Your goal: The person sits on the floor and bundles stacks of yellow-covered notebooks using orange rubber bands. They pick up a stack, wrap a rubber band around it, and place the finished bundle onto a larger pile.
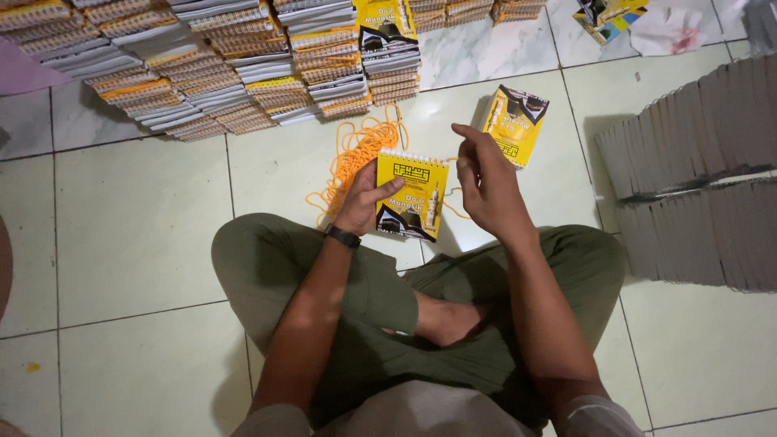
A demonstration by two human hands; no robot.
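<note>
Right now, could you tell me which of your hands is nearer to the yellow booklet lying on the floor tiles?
Right. The right hand is raised just below-left of the lying booklet; the left hand is farther left, holding the spiral booklet.

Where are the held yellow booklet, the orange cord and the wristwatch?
yellow spiral-bound booklet [411,197], head view, middle of its front cover.
orange cord [354,155], head view, tangled bundle on the floor.
wristwatch [343,236], head view, black band on the left wrist.
</note>
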